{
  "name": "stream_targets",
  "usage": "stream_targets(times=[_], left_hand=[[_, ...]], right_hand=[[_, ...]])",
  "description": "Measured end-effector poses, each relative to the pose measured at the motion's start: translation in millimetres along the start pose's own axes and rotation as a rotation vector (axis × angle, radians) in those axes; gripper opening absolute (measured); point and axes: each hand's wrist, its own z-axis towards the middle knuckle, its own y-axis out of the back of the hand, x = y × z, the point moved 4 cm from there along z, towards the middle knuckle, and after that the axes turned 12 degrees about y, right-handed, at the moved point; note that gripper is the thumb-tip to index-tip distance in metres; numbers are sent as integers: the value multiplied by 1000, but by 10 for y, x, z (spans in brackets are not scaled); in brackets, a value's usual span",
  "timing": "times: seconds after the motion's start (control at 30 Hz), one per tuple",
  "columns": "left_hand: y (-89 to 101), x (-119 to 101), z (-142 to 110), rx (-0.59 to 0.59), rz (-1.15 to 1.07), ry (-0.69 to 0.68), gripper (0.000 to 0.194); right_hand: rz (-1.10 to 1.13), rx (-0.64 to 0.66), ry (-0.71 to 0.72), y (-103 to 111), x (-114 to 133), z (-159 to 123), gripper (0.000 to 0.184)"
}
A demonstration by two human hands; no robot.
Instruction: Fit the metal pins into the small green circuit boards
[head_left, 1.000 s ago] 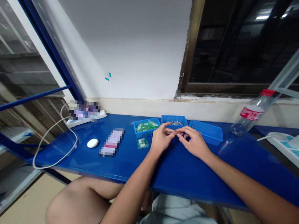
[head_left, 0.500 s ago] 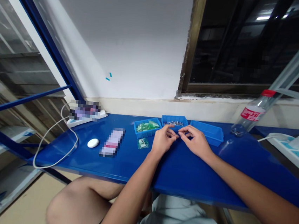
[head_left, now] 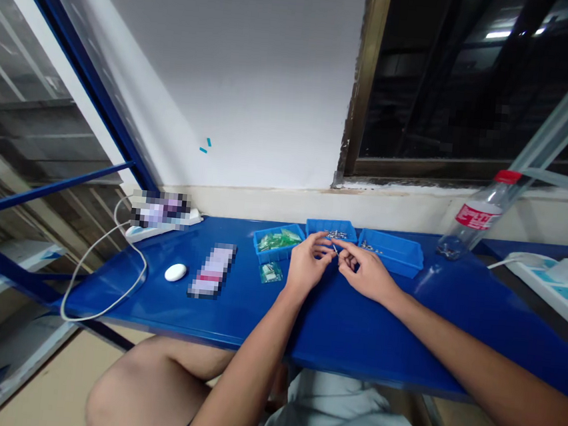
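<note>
My left hand pinches a thin, short metal piece between thumb and fingers; its exact kind is too small to tell. From the right, my right hand meets it, index fingertip at the metal piece and the other fingers curled in. Both hands are just above the table, in front of the blue bins. Behind them, the middle blue bin contains several small shiny metal parts. A few more small parts lie in the right blue bin, which my right hand partly covers.
The left blue bin holds green packets. A small clear packet lies before it on the blue table. Further left are a blurred phone-like object and a white oval object. A plastic bottle stands at the back right.
The fingertips, close together earlier, have shifted around the thin metal piece. My right index finger has straightened toward it and the right thumb has drawn back. Bins and table items stay put.
</note>
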Motion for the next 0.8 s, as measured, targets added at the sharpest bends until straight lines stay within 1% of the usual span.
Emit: stream_targets(times=[0.1,0.2,0.3,0.4,0.5,0.67,0.73,0.8], left_hand=[[10,-27,-18,-13,45,12,42],[7,-46,-45,5,100,59,36],[-23,-21,-64,71,67,143,44],[-49,14,-63,119,-9,176,49],[-38,21,-44,114,-53,165,51],[5,16,-17,57,-101,166,52],[9,20,-18,43,-57,142,48],[0,21,-28,54,32,87,44]], right_hand=[[-9,-10,-18,14,-10,-1,49],[-23,-58,-62,48,-54,-6,38],[-11,-113,-109,67,-122,-23,25],[44,-122,-101,45,-172,-35,17],[77,-94,-65,7,-177,-33,14],[76,-86,16,-2,-103,4,19],[64,-88,35,9,-81,19,18],[45,-97,32,23,-80,25,17]])
